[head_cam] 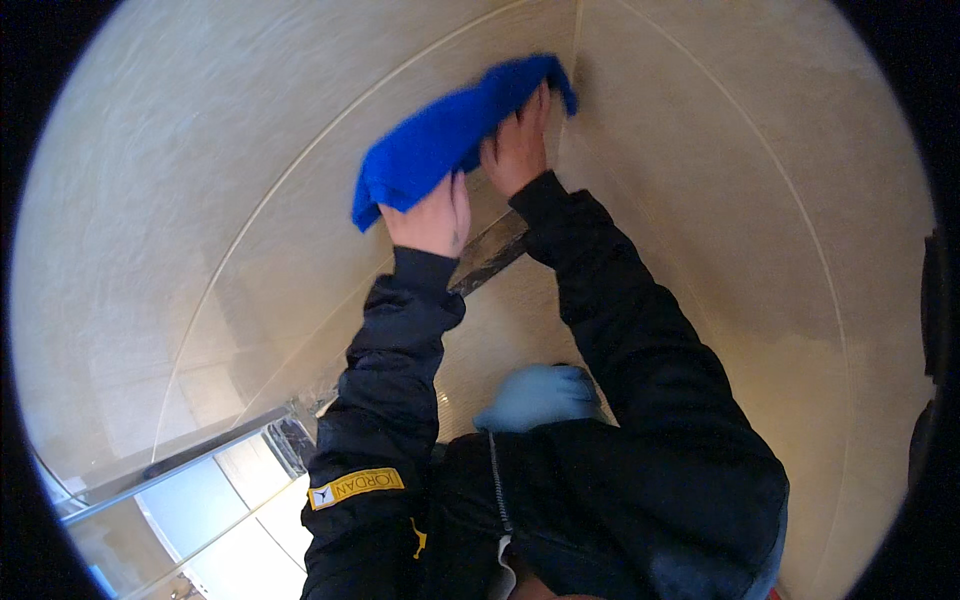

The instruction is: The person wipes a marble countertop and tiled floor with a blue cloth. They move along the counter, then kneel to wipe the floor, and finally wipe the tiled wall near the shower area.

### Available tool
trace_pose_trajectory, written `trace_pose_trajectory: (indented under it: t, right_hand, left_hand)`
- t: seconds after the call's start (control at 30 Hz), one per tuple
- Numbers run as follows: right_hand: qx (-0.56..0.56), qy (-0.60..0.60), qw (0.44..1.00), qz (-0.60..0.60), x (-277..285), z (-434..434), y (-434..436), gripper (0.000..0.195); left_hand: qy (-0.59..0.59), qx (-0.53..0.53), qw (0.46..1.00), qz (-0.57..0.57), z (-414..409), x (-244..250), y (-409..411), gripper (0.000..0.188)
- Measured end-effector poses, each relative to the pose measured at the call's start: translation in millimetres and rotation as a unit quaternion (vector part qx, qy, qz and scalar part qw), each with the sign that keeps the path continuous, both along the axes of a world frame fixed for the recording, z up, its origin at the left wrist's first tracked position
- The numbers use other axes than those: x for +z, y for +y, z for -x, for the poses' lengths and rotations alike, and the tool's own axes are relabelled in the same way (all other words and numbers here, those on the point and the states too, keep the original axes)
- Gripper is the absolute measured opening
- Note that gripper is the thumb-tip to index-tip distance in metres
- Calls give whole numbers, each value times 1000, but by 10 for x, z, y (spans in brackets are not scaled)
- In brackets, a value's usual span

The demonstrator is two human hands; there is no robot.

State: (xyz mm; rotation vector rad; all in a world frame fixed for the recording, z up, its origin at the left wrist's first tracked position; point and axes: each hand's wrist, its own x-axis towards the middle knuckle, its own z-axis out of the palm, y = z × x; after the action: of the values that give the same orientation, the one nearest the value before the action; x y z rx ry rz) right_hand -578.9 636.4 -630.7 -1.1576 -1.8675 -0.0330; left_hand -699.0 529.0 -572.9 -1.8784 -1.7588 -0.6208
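Note:
A blue cloth (442, 139), which looks like a microfibre towel, is spread against the beige tiled wall (300, 97) near an inside corner. My left hand (429, 217) is at its lower left end, with the fingers mostly hidden under the cloth. Farther up, close to the corner, my right hand (521, 146) presses on the cloth's other end, its fingers partly covered. One end of the cloth hangs past my right fingertips towards the corner joint (562, 139). Both arms reach forward in black sleeves.
A second tiled wall (720, 187) rises on the right. Below my hands a dark strip (495, 259) crosses the floor (502, 322). At lower left stands a glass panel (225, 517) with a metal-looking rail (180, 461). My light blue trouser knee (540, 397) is bent beneath me.

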Motion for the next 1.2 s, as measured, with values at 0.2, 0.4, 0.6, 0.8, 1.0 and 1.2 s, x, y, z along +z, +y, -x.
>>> trace_pose_trajectory:
  t: [0.2,0.4,0.6,0.8,1.0,1.2]
  right_hand:
    - [163,17,979,-122,553,500,-301,30]
    - [146,55,973,172,-386,469,-722,47]
    - [50,146,988,12,157,285,-196,64]
    - [192,51,980,-23,484,851,-720,40]
    - [141,-23,981,135,72,813,-1075,55]
    - [140,81,980,-114,929,1356,-975,45]
  left_hand:
    - [-32,53,996,-64,196,472,-102,42]
    - [-22,6,995,94,298,-184,-524,43]
    - [-54,-7,999,1,163,54,-239,31]
    - [-78,65,992,-78,581,358,-427,41]
    - [-38,51,997,-45,740,-94,-1009,34]
    - [-103,139,976,-134,1110,498,-972,32]
